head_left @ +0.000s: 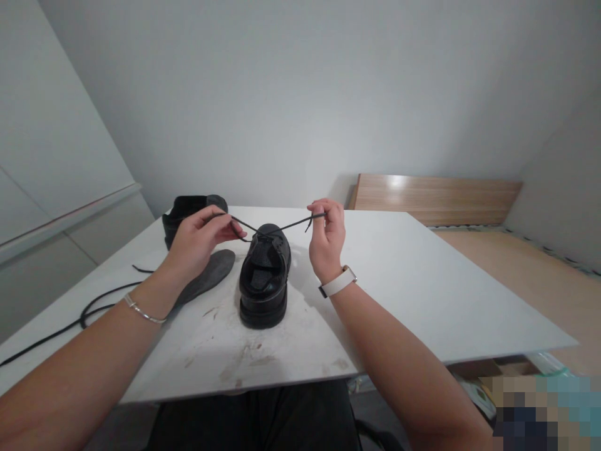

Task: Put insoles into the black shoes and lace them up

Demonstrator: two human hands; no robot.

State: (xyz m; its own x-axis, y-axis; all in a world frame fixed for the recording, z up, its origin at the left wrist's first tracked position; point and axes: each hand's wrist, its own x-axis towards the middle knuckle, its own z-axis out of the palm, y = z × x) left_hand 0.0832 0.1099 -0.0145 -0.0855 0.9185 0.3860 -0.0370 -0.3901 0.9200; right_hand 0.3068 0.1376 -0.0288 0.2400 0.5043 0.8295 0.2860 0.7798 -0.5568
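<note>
A black shoe [264, 275] stands upright on the white table, its heel toward me and its toe pointing away. A dark shoelace [295, 222] runs through its front eyelets, and both ends are pulled out to the sides. My left hand [201, 235] pinches one end, left of the toe; a short loop of lace hangs below the fingers. On the right, my right hand [327, 232] is closed on the other end, with the tip dangling beside the thumb. Both hands are raised above the tabletop. The lace's far eyelets are too small to make out.
A second black shoe [188, 210] stands behind my left hand. A grey insole [209, 275] lies partly under my left forearm, and a loose black lace [47, 341] curls at the left. The white table [404, 288] has brown smudges near its front edge. A wooden headboard [436, 197] rises behind right.
</note>
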